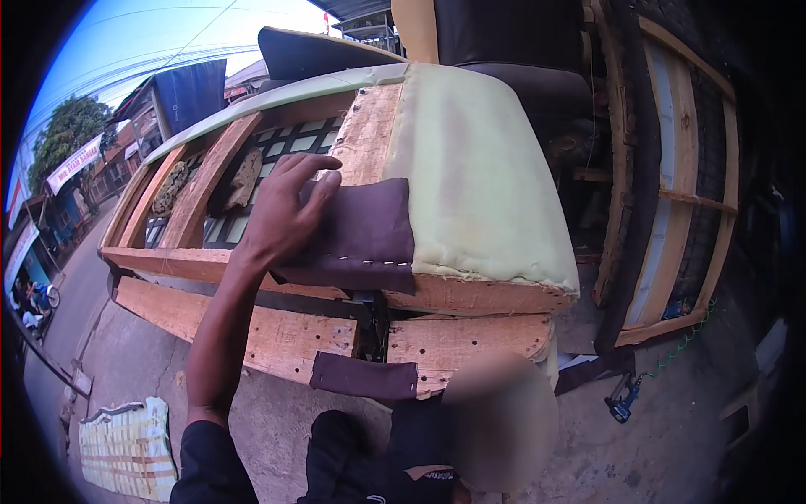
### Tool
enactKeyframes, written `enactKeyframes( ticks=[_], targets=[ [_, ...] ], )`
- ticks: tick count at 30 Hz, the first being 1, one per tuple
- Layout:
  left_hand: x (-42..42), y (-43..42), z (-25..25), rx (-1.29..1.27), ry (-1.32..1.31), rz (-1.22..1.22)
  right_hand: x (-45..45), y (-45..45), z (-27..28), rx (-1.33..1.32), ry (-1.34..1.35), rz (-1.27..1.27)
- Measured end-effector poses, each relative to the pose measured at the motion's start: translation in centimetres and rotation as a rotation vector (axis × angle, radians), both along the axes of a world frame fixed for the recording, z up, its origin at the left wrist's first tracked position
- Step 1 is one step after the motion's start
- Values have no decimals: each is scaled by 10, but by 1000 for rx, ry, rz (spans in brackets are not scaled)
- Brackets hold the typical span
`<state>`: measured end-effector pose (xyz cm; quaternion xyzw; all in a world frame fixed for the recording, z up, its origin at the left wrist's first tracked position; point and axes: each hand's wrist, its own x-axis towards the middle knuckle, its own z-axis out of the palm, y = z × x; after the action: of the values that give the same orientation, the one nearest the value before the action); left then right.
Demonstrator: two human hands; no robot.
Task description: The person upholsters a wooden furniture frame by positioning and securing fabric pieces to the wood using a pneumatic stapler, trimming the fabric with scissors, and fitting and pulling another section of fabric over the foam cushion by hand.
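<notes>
My left hand (290, 206) rests on the dark brown cloth patch (365, 223), thumb apart from the fingers, gripping nothing I can see. The fingertips reach to the bare wooden panel (369, 130) behind it. A row of short white marks, like staples, crosses the patch near its lower edge. Cloth and panel belong to a wooden seat frame, whose right end is wrapped in pale green foam (478, 176). Below hangs a smaller dark cloth piece (365, 375), fixed to a lower wooden board (294, 332). My right hand is not in view.
A blue nail or staple gun (623, 397) lies on the ground by a green coiled hose (684, 344). Another wooden frame (684, 193) stands at right. Foam with brown strips (130, 449) lies lower left. A blurred round shape (499, 420) covers the lower middle beside dark clothing.
</notes>
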<state>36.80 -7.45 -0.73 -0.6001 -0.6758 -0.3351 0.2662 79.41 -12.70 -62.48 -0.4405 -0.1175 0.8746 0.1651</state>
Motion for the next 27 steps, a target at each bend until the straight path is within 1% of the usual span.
enactKeyframes(
  ticks=[2,3,5,6,8,9,10,12,13,14,15,16,17,18,19,20,21,22,23,25,27],
  targets=[
    [11,19,2,-88,107,-60,0,-14,-3,24,-17,64],
    [16,28,4,-79,102,-67,2,-19,-5,34,-25,84],
    [27,39,6,-303,118,-35,11,-29,-10,52,-39,119],
    [28,43,10,-296,114,-41,17,-31,-9,66,-46,133],
    [29,48,23,-483,19,-30,39,-35,-24,93,-54,149],
    [41,45,34,-571,-80,24,47,-39,-15,106,-63,152],
    [41,44,35,-573,-93,20,62,-40,-11,132,-73,144],
    [34,42,40,-594,-78,-114,105,-31,-4,198,-84,91],
    [26,40,36,-408,118,-291,130,-18,24,228,-144,2],
    [21,37,36,-402,118,-289,146,2,46,262,-200,-91],
    [25,29,44,-306,126,-372,167,29,45,469,-527,-298],
    [30,20,49,-213,126,-455,150,56,134,559,-679,-638],
    [33,12,58,-245,112,-477,163,91,164,829,-646,-809],
    [36,8,60,-235,108,-479,133,113,263,895,-825,-791],
    [40,3,59,-259,148,-458,112,131,321,1147,-781,-816],
    [44,0,57,-293,186,-439,95,146,369,1333,-719,-758],
    [44,-2,55,-293,186,-444,68,150,423,1536,-688,-603],
    [41,-3,55,-251,212,-476,52,161,456,1811,-736,-394],
    [39,-5,52,-212,234,-506,32,178,481,2172,-740,-234],
    [37,-7,50,-210,228,-535,-20,172,546,2244,-707,146],
    [36,-9,52,-203,231,-557,-68,192,566,2463,-492,177]
  ],
)
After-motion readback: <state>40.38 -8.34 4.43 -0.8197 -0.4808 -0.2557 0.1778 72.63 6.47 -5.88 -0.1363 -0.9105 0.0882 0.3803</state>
